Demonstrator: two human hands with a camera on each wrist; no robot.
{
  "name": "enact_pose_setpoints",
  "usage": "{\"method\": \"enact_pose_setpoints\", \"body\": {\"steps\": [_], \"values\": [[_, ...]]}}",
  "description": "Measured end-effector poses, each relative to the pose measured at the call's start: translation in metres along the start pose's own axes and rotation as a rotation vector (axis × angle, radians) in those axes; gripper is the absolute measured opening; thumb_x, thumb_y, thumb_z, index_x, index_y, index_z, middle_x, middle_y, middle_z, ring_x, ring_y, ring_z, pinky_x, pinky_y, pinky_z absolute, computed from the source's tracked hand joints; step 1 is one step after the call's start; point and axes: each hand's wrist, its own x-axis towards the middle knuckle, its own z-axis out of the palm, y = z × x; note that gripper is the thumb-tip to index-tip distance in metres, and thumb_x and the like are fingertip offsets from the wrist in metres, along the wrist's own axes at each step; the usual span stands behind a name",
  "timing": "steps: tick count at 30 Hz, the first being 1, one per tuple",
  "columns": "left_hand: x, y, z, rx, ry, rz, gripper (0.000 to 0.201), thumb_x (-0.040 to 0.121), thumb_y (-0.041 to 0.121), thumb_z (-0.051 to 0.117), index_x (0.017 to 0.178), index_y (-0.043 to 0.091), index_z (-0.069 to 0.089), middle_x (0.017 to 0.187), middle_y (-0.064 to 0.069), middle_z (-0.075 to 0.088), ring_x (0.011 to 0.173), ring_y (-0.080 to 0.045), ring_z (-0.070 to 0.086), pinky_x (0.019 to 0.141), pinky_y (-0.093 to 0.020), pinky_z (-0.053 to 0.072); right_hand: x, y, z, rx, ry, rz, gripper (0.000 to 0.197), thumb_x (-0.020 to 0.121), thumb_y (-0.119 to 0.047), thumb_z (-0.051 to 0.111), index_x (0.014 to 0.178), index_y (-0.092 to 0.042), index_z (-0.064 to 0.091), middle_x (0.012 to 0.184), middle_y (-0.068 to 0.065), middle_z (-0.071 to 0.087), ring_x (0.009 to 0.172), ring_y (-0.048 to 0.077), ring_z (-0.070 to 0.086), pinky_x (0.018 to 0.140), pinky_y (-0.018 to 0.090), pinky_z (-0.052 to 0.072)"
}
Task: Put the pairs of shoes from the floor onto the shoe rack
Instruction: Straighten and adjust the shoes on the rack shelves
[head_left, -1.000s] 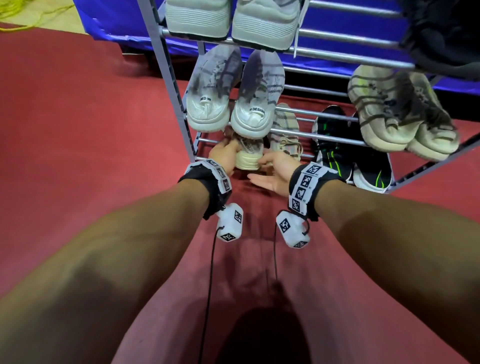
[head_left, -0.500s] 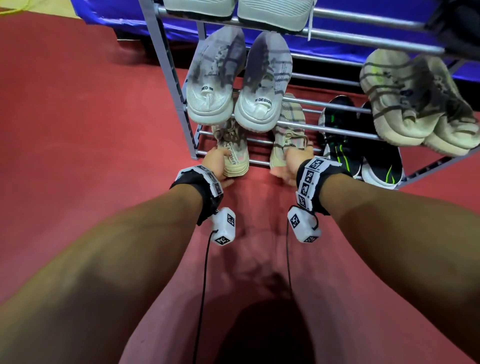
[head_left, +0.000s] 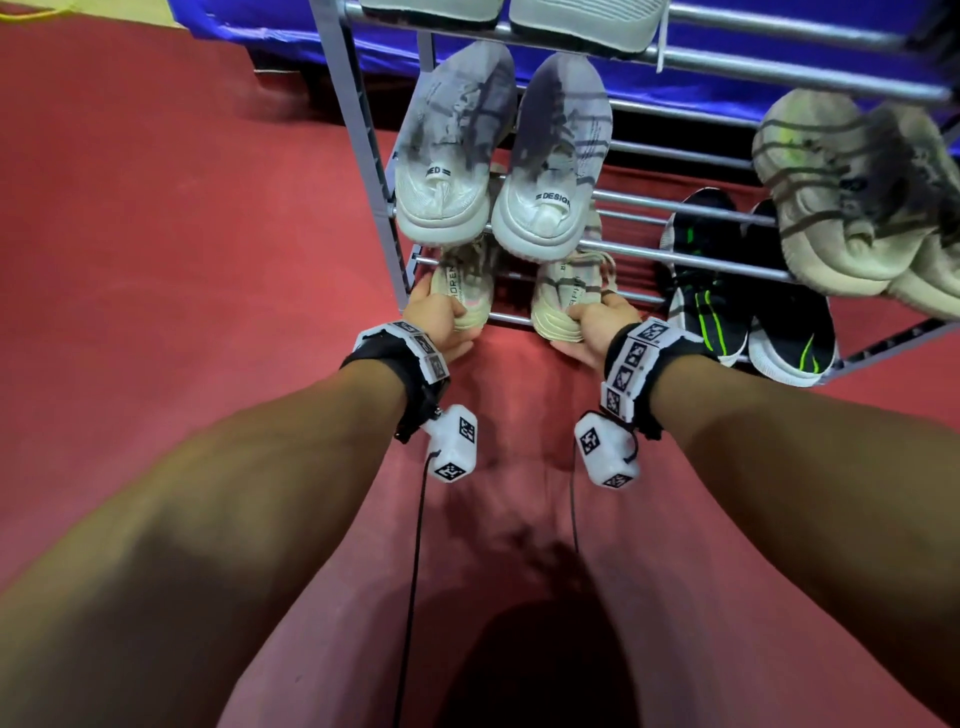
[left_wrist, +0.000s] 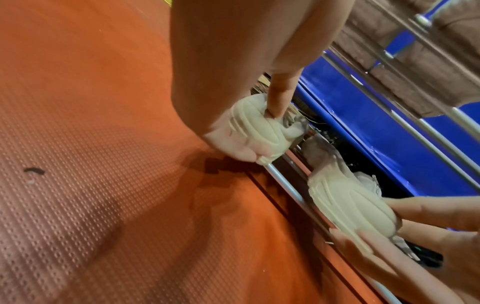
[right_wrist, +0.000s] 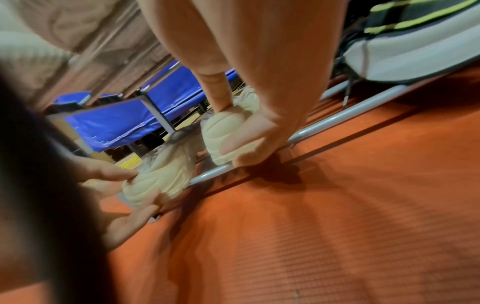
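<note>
Head view: shoe rack (head_left: 363, 150) nearly full. Top shelf at the far edge holding pale soles, only partly in frame. Middle shelf carrying the grey-and-white sneakers (head_left: 498, 156) on the left and the olive striped pair (head_left: 852, 192) on the right. Bottom shelf taking the black sneakers with green stripes (head_left: 748, 301) on the right, and on the left the cream pair now going in.

Left cream sneaker (head_left: 462, 291) gripped at the heel by the left hand (head_left: 441, 322), thumb and fingers curled round the sole; toe already under the middle shelf, heel at the near front bar. Right cream sneaker (head_left: 563, 296) grasped likewise by the right hand (head_left: 597, 327), heel overhanging the near bar a little more.

Red floor (head_left: 182, 234) showing no other shoes within frame, so probably the last pair, though not certain. Left to do: push both heels in, then let go.
</note>
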Motion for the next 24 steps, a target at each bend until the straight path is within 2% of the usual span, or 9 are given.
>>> {"method": "enact_pose_setpoints", "body": {"steps": [3,6,10,13,15,20,24], "values": [[0.003,0.003,-0.003,-0.019,0.060,0.029,0.068,0.093,0.003,0.045,0.149,0.039,0.035,0.102,0.008,0.062,0.085,-0.026,0.071,0.086,-0.041,0.060,-0.004,0.002,0.021,-0.043,-0.069,-0.013,0.067,0.078,-0.013,0.073,0.139,-0.012,0.045,0.134,0.013,0.057,0.108,0.033,0.065,0.074,0.043,0.062],[0.003,0.000,-0.001,-0.038,0.114,0.064,0.063,0.096,0.004,0.046,0.150,0.036,0.037,0.102,0.006,0.063,0.076,-0.022,0.069,0.081,-0.039,0.059,-0.010,0.007,0.035,0.034,-0.046,0.031,0.064,0.089,-0.008,0.068,0.144,-0.015,0.037,0.137,0.009,0.052,0.103,0.031,0.066,0.068,0.041,0.063],[0.002,-0.002,0.003,-0.065,0.135,0.078,0.061,0.098,0.009,0.052,0.151,0.036,0.036,0.095,0.007,0.063,0.071,-0.017,0.067,0.080,-0.037,0.059,-0.015,0.012,0.048,-0.082,-0.038,0.032,0.065,0.093,-0.018,0.067,0.144,-0.021,0.027,0.127,0.015,0.057,0.078,0.029,0.074,0.056,0.033,0.062],[0.004,-0.001,0.004,-0.064,0.159,0.117,0.059,0.099,0.010,0.054,0.150,0.033,0.038,0.108,0.001,0.064,0.067,-0.016,0.066,0.081,-0.038,0.059,-0.021,0.008,0.057,-0.107,-0.040,0.028,0.059,0.093,-0.020,0.066,0.136,-0.020,0.025,0.122,0.014,0.058,0.073,0.024,0.073,0.052,0.028,0.060],[0.006,-0.001,0.003,-0.074,0.177,0.146,0.059,0.098,0.011,0.055,0.151,0.031,0.037,0.117,-0.003,0.063,0.066,-0.017,0.066,0.076,-0.038,0.059,-0.023,0.007,0.058,-0.130,-0.052,0.038,0.064,0.093,-0.023,0.066,0.140,-0.021,0.023,0.122,0.012,0.059,0.073,0.023,0.073,0.053,0.029,0.060],[0.011,-0.004,0.000,-0.039,0.174,0.164,0.058,0.099,0.015,0.056,0.151,0.028,0.035,0.118,-0.004,0.061,0.067,-0.019,0.066,0.079,-0.041,0.058,-0.025,0.016,0.054,-0.219,-0.046,0.034,0.072,0.093,-0.033,0.065,0.149,-0.028,0.021,0.129,0.011,0.058,0.068,0.021,0.072,0.061,0.032,0.062],[0.011,-0.002,-0.001,0.001,0.177,0.171,0.059,0.099,0.013,0.055,0.152,0.029,0.034,0.129,-0.004,0.060,0.063,-0.015,0.067,0.064,-0.031,0.059,-0.026,0.014,0.055,-0.253,-0.040,0.025,0.073,0.094,-0.034,0.064,0.151,-0.028,0.019,0.133,0.011,0.057,0.069,0.021,0.072,0.060,0.030,0.062]]}}
